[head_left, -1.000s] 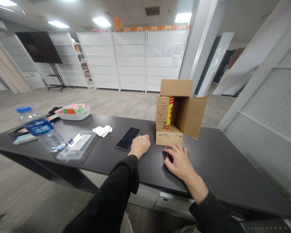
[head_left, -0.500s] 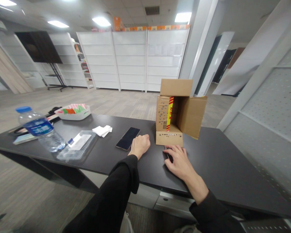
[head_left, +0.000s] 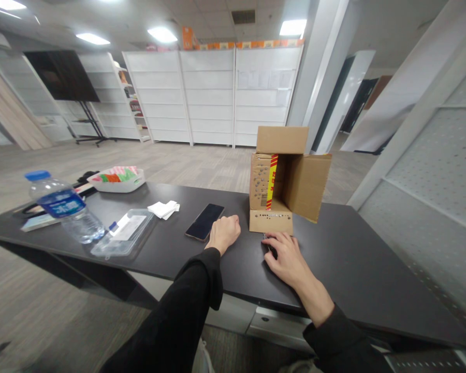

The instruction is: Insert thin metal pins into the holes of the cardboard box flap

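My left hand (head_left: pixel 224 232) rests on the dark table as a loose fist, with nothing showing in it. Just left of it lies a smartphone (head_left: pixel 205 221), its black screen up; the wrist side of the hand is close to the phone's edge. My right hand (head_left: pixel 285 256) is bent over a small dark thing with thin silvery edges (head_left: pixel 272 250), mostly covered by the fingers, so its kind is unclear. Directly beyond that hand stands an open cardboard box (head_left: pixel 261 181) on its side, opening towards me, its flaps spread and yellow-red tape along one edge.
On the left of the table (head_left: pixel 334 269) are a tilted-looking water bottle (head_left: pixel 64 204), a clear plastic case (head_left: pixel 126 233), crumpled white tissue (head_left: pixel 163 209) and a white basket (head_left: pixel 121 185) with colourful contents. A perforated panel (head_left: pixel 442 155) rises at the right.
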Demonstrator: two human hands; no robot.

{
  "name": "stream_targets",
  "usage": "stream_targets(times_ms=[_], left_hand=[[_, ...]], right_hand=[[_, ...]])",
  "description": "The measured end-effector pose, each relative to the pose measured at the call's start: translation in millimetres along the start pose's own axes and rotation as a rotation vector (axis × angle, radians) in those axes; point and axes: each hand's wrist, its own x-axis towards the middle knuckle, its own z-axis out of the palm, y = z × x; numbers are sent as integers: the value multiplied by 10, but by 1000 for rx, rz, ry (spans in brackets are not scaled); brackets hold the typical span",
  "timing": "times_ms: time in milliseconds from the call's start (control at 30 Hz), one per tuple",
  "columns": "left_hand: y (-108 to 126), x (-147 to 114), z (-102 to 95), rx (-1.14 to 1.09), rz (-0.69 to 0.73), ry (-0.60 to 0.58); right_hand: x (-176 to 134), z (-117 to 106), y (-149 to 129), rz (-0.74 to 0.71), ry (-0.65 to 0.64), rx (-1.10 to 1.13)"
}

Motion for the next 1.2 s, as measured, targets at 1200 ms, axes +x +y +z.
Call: stream_targets(times_ms=[1200], left_hand=[[-34, 23, 53, 15, 36, 28]], right_hand=[[-2, 101, 86, -17, 14, 91]])
